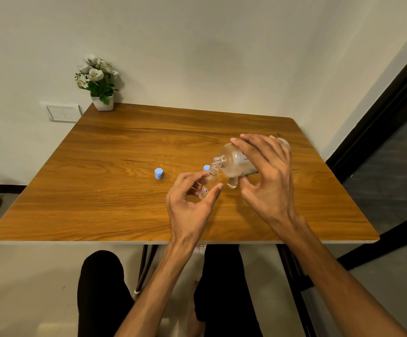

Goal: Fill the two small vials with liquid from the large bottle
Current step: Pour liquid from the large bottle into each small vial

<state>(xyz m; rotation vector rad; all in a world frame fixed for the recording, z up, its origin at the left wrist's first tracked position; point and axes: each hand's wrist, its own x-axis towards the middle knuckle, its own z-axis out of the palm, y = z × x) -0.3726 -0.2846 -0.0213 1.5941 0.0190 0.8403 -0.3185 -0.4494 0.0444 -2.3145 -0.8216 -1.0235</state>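
Domestic room: wooden table (124, 190) against plain wall, potted flowers (99, 81), wall switch plate (62, 113), tiled floor (27, 276).

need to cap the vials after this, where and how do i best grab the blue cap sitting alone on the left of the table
Take the blue cap by its round side wall, coming straight down from above with thumb and one finger on opposite sides. It looks to stand upright on the table with bare wood all round, so nothing blocks the fingers. The left hand is nearer, but it is holding the small vial.
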